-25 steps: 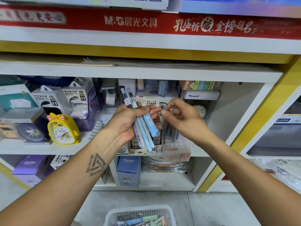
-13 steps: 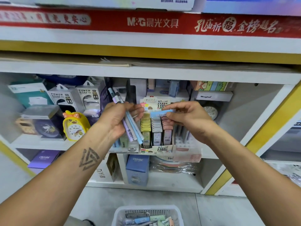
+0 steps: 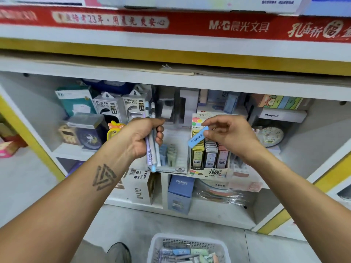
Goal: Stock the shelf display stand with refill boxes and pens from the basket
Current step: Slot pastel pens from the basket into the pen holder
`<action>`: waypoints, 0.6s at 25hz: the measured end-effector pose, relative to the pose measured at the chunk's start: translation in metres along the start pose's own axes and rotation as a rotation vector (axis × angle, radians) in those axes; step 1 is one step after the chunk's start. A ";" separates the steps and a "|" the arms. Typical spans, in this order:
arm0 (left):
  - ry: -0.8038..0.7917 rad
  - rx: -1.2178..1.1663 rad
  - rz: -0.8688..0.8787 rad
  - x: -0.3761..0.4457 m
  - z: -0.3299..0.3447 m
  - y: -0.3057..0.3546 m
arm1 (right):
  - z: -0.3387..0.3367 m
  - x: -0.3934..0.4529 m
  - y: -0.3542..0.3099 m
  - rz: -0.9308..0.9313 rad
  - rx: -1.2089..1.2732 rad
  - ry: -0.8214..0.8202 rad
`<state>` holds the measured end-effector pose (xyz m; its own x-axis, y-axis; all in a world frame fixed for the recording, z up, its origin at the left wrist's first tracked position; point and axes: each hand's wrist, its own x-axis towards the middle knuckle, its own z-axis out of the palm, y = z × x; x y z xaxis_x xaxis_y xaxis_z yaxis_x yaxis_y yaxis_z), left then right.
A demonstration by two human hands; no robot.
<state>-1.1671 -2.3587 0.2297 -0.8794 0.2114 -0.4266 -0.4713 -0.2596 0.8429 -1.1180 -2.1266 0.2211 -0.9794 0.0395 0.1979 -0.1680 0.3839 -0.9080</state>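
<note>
**Slotting a blue refill box into the display stand**

Holding the work in two parts: the left hand (image 3: 141, 138) is wrapped round a bundle of pens (image 3: 152, 150), and the right hand (image 3: 228, 135) pinches a blue refill box (image 3: 198, 137) by its upper end between thumb and fingertips. The box hangs in the air just above the front rows of the display stand (image 3: 209, 162), which sits at the front edge of the middle shelf (image 3: 62, 149); it touches nothing but the fingers.

The box's long axis runs on a slant, upper end to the right at the fingers, lower end down and left toward the yellow row. The boxes already in the stand are upright with their labels facing out. To do this step well, I judge the free end should be swung down until the box is upright and its label faces forward, then lowered into a gap in a row of matching colour, if there is one, without knocking the neighbours.

The pens are nearly upright, tilted a little left at the top, lower ends near the clear tray marked 2B (image 3: 171, 158). The basket (image 3: 188, 247) on the floor below holds more stock.
</note>
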 end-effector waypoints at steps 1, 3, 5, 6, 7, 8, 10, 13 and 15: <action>0.001 0.008 -0.010 -0.001 -0.006 0.001 | 0.006 0.002 0.000 -0.011 -0.044 -0.022; -0.006 0.032 -0.030 -0.003 -0.020 0.001 | 0.022 0.003 0.001 -0.034 -0.154 -0.073; 0.001 0.070 -0.042 -0.005 -0.031 0.000 | 0.036 0.005 0.000 -0.070 -0.265 -0.077; 0.006 0.088 -0.046 -0.006 -0.035 -0.001 | 0.040 0.007 0.000 -0.101 -0.332 -0.049; 0.008 0.096 -0.050 -0.007 -0.040 -0.001 | 0.045 0.009 0.000 -0.123 -0.382 -0.016; 0.003 0.096 -0.053 -0.007 -0.044 -0.001 | 0.049 0.012 0.000 -0.130 -0.394 0.014; -0.005 0.086 -0.053 -0.008 -0.052 0.000 | 0.055 0.019 0.000 -0.123 -0.359 0.042; -0.006 0.074 -0.040 -0.010 -0.062 0.003 | 0.068 0.031 0.001 -0.198 -0.427 0.072; -0.002 0.070 -0.040 -0.009 -0.067 0.003 | 0.079 0.040 0.003 -0.290 -0.574 0.069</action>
<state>-1.1649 -2.4243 0.2147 -0.8600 0.2221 -0.4594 -0.4997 -0.1841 0.8464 -1.1669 -2.1963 0.1971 -0.8909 -0.0881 0.4457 -0.3193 0.8192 -0.4763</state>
